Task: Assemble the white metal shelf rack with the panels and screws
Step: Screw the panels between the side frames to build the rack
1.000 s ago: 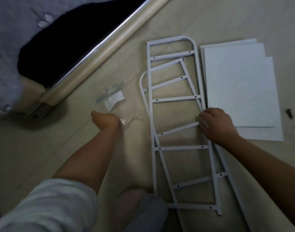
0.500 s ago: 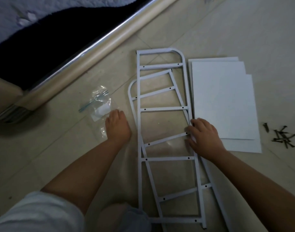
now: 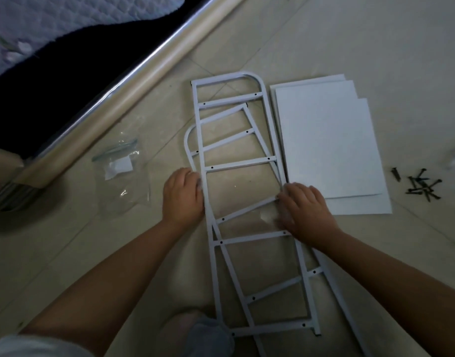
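Two white metal ladder-like side frames lie stacked and skewed on the tiled floor; the upper frame (image 3: 236, 163) lies across the lower frame (image 3: 189, 140). My left hand (image 3: 182, 194) grips the left rail of the frames. On the right rail, my right hand (image 3: 305, 207) has its fingers curled over the metal. A stack of white shelf panels (image 3: 327, 143) lies flat just right of the frames. Several black screws (image 3: 422, 185) lie loose in a small pile further right.
A clear plastic bag (image 3: 122, 171) with a white slip lies left of the frames. A bed base with a metal-edged rail (image 3: 133, 70) and a quilt runs diagonally across the upper left. My knee (image 3: 195, 333) is at the bottom centre.
My left hand has moved right from the plastic bag to the frames' left rail. My right hand stays on the right rail. The view has shifted, showing the screws at right.
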The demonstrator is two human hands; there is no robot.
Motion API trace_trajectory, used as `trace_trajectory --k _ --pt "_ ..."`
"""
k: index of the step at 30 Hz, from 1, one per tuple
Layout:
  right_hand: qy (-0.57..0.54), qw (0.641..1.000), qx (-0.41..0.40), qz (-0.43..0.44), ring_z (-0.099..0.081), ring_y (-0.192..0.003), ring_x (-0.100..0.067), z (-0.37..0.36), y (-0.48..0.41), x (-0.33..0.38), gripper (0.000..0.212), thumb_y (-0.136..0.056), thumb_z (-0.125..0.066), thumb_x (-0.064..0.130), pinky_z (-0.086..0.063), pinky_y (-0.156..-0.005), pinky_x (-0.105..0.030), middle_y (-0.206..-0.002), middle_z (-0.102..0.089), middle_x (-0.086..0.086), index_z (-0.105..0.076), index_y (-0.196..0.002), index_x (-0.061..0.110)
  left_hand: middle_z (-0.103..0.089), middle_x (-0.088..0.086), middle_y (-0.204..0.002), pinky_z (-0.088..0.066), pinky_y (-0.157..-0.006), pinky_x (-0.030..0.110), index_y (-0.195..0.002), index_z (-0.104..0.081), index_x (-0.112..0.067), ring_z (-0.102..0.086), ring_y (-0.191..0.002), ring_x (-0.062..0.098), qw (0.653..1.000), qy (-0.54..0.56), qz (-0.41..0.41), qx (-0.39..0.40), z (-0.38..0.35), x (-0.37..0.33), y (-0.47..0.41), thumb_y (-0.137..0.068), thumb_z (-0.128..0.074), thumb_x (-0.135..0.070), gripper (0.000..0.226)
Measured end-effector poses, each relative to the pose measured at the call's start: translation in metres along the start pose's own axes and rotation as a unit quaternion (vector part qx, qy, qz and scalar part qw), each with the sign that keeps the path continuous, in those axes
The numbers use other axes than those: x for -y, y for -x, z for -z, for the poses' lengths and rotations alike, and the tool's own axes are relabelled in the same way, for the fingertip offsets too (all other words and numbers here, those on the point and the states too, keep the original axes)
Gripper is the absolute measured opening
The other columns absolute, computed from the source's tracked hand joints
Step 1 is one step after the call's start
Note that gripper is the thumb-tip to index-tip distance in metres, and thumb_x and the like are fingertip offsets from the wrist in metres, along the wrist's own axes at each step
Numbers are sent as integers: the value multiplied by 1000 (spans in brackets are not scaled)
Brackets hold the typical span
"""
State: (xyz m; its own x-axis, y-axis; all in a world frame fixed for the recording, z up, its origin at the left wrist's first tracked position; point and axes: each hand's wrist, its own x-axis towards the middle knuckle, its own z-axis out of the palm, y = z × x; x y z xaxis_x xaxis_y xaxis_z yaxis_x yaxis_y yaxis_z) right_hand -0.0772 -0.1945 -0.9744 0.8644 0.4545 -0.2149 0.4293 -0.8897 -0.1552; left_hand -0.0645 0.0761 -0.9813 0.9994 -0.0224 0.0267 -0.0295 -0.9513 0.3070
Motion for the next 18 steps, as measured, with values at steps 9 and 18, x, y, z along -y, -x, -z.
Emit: trace_trajectory --k 9,18 --pt "-50 971 14 -233 -36 -124 -29 21 8 -61 50 -84 -58 40 -29 -103 -38 -132 -41 -13 -45 -122 10 -60 16 -77 -50 -55 37 -73 -60 -3 -59 -68 34 971 -2 -177 161 -24 -82 -11 -71 -39 -28 33" --pt "-35 994 102 -33 -36 -129 -35 14 51 -37 46 -85 -59 23 -31 -104 -41 -140 -37 -19 -49 -127 8 -65 16 -96 -53 -75 37 -94 -67 -2 -58 -89 30 904 -103 -323 261 -35 -74 40 -59 -60 -65 72"
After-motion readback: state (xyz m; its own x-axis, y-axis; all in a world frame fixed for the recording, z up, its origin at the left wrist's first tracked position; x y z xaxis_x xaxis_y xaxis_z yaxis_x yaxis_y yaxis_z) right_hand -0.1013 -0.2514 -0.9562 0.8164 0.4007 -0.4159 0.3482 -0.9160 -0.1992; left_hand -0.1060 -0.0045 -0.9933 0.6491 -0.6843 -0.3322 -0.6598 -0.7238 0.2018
